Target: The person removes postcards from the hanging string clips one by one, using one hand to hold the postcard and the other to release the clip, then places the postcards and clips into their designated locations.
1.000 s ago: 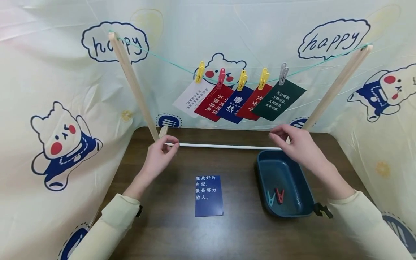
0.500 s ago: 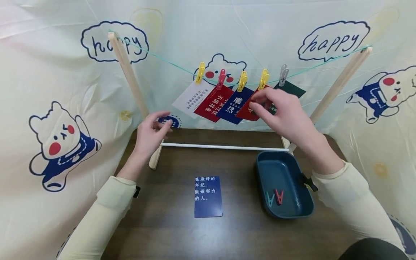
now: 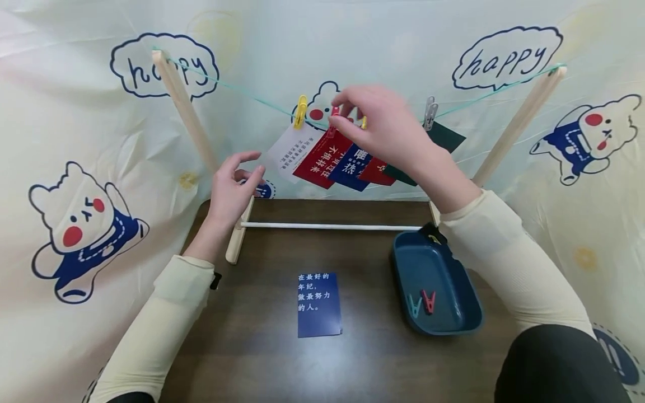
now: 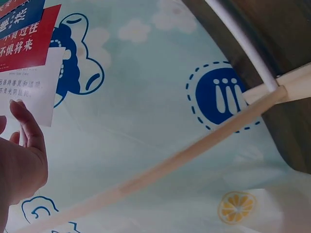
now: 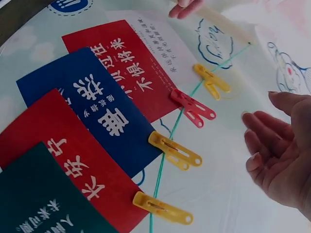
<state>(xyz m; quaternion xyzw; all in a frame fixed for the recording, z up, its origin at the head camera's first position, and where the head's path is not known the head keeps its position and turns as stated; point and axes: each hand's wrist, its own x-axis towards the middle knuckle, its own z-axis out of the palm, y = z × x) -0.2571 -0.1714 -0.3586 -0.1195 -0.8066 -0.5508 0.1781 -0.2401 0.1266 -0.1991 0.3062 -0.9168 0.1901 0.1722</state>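
Note:
A green string (image 3: 242,92) carries several overlapping cards, white (image 3: 289,148), red (image 3: 322,159), blue (image 3: 350,168) and dark green (image 3: 445,137) among them, held by clothespins. In the head view my right hand (image 3: 385,126) overlaps the red clothespin (image 5: 193,107). The right wrist view shows this hand apart from the clothespins, its fingers loosely bent with nothing between them. A yellow clothespin (image 3: 300,112) holds the white card, a grey one (image 3: 430,113) the green. My left hand (image 3: 232,187) hovers left of the white card, relaxed and holding nothing.
Wooden posts (image 3: 183,109) hold up the string, joined low down by a white rod (image 3: 327,226). On the brown table (image 3: 252,347) lies a blue card (image 3: 319,313). A dark blue tray (image 3: 438,327) at right holds a teal clothespin (image 3: 414,306) and a red one (image 3: 429,302).
My right hand has risen from near the right post and moved left across the hanging cards to the red clothespin. My left hand has moved up and slightly left, away from the rod.

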